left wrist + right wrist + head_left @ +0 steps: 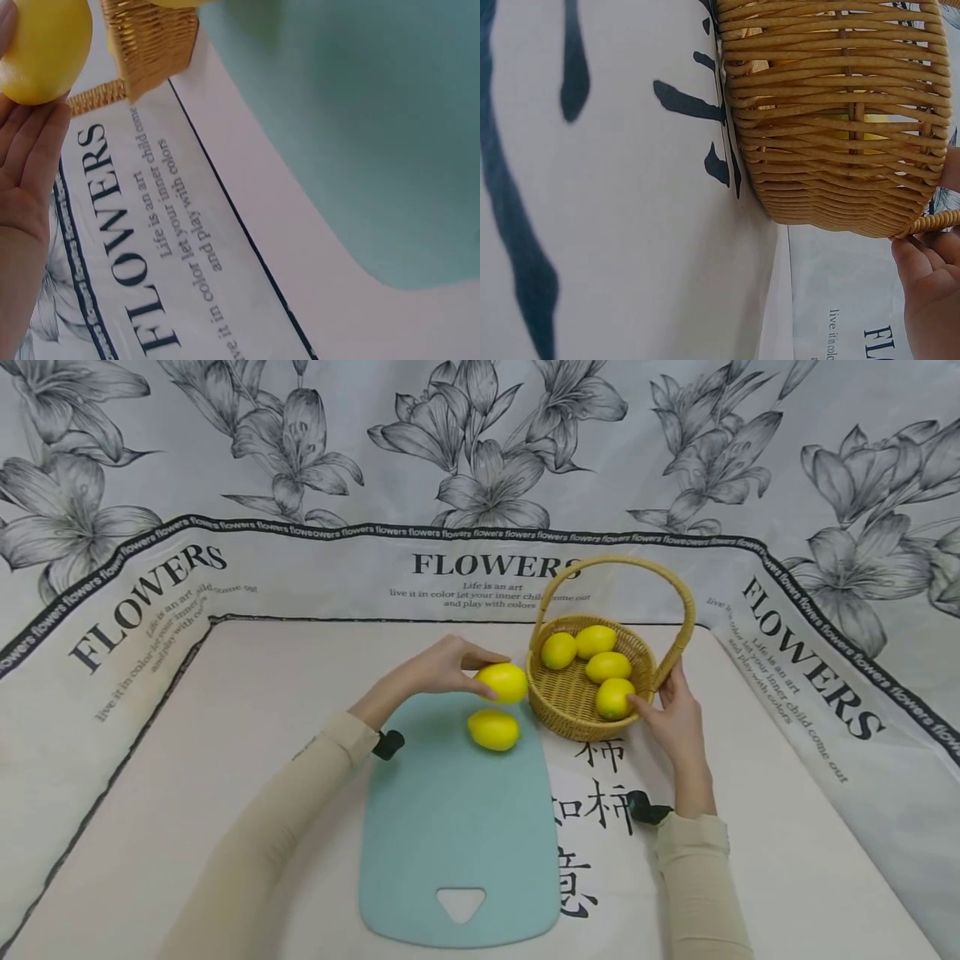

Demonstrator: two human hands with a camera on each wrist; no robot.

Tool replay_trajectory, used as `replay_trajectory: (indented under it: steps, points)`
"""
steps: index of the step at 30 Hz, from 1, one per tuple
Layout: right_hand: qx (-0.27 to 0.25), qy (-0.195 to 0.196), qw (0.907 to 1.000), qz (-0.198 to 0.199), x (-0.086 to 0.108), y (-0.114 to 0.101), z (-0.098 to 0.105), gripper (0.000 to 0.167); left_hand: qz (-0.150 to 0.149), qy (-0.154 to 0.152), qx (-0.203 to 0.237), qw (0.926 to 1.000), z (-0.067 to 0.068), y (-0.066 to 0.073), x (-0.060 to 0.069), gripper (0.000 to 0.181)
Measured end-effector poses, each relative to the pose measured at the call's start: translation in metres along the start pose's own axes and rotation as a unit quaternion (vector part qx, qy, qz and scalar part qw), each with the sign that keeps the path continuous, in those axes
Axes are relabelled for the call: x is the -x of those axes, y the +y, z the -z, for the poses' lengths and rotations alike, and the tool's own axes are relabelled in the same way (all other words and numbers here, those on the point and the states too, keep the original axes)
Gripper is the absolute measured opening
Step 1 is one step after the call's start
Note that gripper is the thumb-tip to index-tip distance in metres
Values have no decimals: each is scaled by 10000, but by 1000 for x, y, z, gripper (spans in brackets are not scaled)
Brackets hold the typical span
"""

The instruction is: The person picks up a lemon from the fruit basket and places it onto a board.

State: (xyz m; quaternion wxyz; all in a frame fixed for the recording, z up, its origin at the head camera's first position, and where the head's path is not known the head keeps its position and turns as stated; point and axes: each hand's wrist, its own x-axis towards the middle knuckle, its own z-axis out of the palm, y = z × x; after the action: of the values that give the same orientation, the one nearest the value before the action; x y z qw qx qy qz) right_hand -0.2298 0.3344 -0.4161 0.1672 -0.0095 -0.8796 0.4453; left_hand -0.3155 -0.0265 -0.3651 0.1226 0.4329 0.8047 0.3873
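My left hand (444, 667) pinches a yellow lemon (504, 682) between thumb and fingers, just left of the wicker basket (573, 727). In the left wrist view that lemon (46, 49) rests against the fingers. Another lemon (493, 730) lies on the far end of the pale teal cutting board (457, 827), under the held one. Several lemons (607, 668) sit inside the basket. My right hand (677, 718) grips the basket's right side by the foot of its handle, thumb over the rim. The right wrist view shows fingers (922, 262) at the handle's base.
The basket's tall arched handle (626, 560) rises above its rim. Large black written characters (603, 806) mark the white table surface right of the board. A flower-printed cloth (315, 568) stands behind and along both sides. The board has a triangular hole near its front edge.
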Motion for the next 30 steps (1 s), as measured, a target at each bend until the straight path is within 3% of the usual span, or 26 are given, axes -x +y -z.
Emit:
replay_trajectory:
  steps: [13,30]
  points:
    - [38,90,9999,-32,1,5,4,95,300,208,179,9992,11,-19,49,63]
    - [-11,44,10000,-75,0,2,-3,95,891,244,58,9957,3,-48,89,61]
